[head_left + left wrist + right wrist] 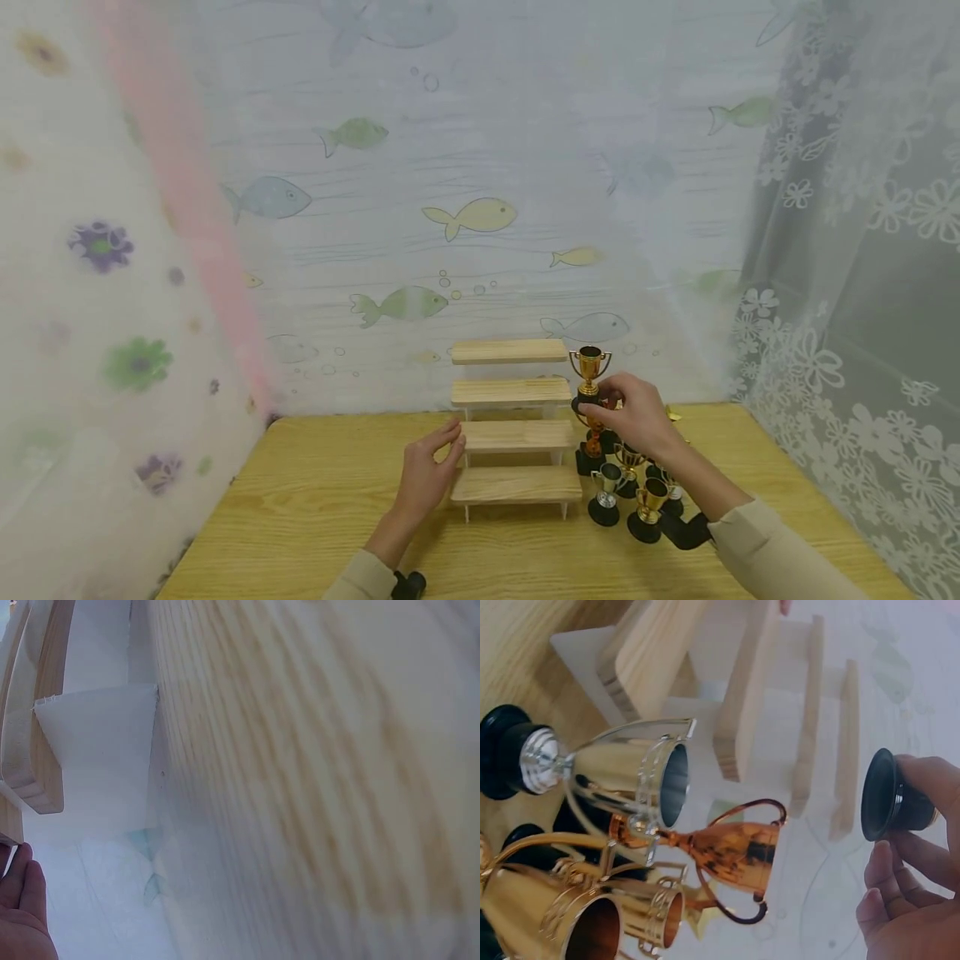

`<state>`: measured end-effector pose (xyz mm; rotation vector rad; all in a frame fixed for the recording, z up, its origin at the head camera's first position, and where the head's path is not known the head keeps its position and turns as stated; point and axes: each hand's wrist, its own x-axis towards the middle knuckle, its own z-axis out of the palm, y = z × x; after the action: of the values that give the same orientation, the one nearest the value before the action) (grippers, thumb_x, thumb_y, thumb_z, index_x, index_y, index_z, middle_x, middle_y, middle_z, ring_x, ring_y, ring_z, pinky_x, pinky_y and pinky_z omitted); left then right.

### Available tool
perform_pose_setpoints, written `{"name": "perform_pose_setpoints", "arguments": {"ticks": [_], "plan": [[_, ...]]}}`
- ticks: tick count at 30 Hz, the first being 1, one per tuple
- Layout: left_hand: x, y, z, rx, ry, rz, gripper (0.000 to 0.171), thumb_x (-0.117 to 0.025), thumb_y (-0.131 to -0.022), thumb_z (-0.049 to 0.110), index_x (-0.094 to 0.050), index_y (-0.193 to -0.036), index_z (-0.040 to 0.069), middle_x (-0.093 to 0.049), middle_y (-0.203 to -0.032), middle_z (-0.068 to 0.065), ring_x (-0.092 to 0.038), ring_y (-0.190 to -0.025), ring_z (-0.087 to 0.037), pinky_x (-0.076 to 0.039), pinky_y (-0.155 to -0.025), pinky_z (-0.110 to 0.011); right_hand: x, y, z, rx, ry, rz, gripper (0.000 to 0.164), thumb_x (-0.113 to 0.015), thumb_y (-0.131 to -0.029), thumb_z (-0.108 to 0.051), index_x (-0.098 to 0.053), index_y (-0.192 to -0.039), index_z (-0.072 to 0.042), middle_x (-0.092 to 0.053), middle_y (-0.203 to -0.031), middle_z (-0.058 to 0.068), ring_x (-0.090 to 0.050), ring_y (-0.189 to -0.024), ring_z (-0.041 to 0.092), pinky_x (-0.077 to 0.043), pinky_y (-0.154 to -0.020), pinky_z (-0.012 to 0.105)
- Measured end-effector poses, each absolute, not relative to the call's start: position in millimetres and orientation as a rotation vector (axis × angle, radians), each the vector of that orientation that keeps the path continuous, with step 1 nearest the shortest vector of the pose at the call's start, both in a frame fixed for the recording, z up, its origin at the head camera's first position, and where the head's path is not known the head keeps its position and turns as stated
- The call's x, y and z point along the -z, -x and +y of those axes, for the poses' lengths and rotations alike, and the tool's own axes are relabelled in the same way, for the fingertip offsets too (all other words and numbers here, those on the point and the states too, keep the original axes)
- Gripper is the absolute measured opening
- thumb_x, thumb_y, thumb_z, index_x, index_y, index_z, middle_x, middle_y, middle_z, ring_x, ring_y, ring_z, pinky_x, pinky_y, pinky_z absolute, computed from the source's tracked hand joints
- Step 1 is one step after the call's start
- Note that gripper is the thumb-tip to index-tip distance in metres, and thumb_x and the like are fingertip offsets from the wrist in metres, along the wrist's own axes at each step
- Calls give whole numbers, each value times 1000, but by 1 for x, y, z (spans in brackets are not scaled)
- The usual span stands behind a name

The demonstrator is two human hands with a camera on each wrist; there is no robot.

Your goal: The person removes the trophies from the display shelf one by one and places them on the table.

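Observation:
My right hand holds a gold trophy cup upright by its black base, beside the top shelves of a stepped wooden stand. Only the underside of that black base shows in the right wrist view, with thumb and fingers around it. At the stand's left side, my left hand has its fingertips right at the end of a middle shelf. Those fingers look nearly straight in the left wrist view. Below the held cup stands a copper-coloured trophy with dark handles.
Several more trophies crowd the table right of the stand, among them a silver one and a gold one in front. The wooden table meets a fish-print curtain behind. Sheer floral fabric hangs at the right.

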<state>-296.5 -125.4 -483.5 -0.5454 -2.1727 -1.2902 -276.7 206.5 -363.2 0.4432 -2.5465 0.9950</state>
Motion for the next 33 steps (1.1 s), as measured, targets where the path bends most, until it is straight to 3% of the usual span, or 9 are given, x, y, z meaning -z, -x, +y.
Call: {"name": "perform_pose_setpoints", "arguments": {"ticks": [17,33], "plan": [[483,295,-125,1271,555,-2159,30,-68,-100,14,-71,-122,-7,-66,-131,-21,-65,-120,-36,-53,-98,-53,378,247,222,-940,-451,-2575,34,-81,-90,-28,-70,-107,-1,-60,-86,3,-49,-75,16,-41,-62,31],[481,295,-124,1275,547,-2151,29,-68,-100,13,-71,-120,-8,-66,-130,-23,-65,-119,-37,-53,-99,-52,393,217,215,-1003,-410,-2643,33,-84,-86,-32,-71,-103,-7,-60,-84,-1,-50,-73,14,-43,-61,28]]}}
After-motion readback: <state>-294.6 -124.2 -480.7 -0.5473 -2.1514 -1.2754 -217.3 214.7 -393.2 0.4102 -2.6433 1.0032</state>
